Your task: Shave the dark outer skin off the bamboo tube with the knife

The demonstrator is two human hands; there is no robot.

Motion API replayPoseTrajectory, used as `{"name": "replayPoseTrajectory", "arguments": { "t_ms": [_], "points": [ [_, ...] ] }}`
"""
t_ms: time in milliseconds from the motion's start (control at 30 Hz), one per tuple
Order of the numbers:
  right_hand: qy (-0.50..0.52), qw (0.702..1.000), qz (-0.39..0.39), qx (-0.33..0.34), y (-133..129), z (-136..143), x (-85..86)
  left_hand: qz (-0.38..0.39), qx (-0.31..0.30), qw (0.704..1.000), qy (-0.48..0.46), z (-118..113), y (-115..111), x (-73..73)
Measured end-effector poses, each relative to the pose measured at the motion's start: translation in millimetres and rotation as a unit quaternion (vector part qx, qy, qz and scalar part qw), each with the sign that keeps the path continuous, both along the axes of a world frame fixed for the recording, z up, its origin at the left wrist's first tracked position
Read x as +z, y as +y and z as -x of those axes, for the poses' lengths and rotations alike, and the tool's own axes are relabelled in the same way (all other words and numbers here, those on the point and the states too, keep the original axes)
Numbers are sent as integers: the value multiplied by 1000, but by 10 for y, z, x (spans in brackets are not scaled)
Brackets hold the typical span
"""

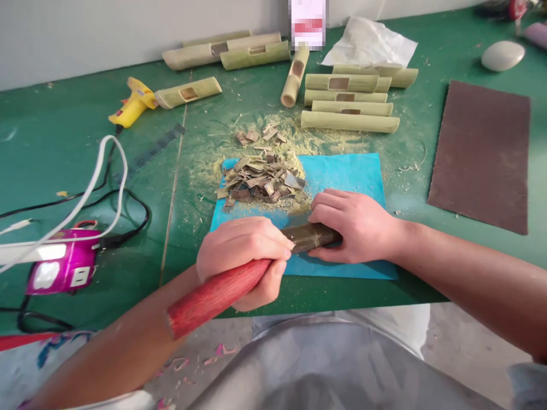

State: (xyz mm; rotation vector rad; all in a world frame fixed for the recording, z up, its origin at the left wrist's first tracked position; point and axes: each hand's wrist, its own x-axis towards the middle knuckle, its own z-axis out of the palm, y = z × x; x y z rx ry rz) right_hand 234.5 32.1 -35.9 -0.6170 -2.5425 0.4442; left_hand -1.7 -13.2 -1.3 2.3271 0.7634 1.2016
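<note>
My left hand [243,259] is closed around a red wooden handle [213,296]; the tool's working end is hidden by my fingers. Its fingertips meet the left end of a dark bamboo piece [311,237]. My right hand [352,225] grips the right end of that piece, which lies over a blue sheet [342,171]. Just behind my hands, a pile of cut chips [265,182] covers the sheet's left part, with pale shavings around it.
Several pale bamboo tubes [350,121] lie at the back, many with rectangular cutouts. A yellow tool [134,105], cables and a purple power block [64,262] are left. A brown mat [481,156] and white oval object [503,56] are right.
</note>
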Motion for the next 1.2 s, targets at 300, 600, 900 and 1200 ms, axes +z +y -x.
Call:
{"name": "replayPoseTrajectory", "arguments": {
  "t_ms": [300,600,900,1200],
  "points": [
    [4,1000,6,0,3,14,2,33,-22,999,26,10,75,-8],
    [2,1000,9,0,14,7,4,49,-46,997,39,1,103,21],
    [2,1000,13,3,11,5,4,40,-12,999,-22,9,56,37],
    [-2,1000,27,3,11,-1,9,28,4,999,-23,28,84,2]
  ]
}}
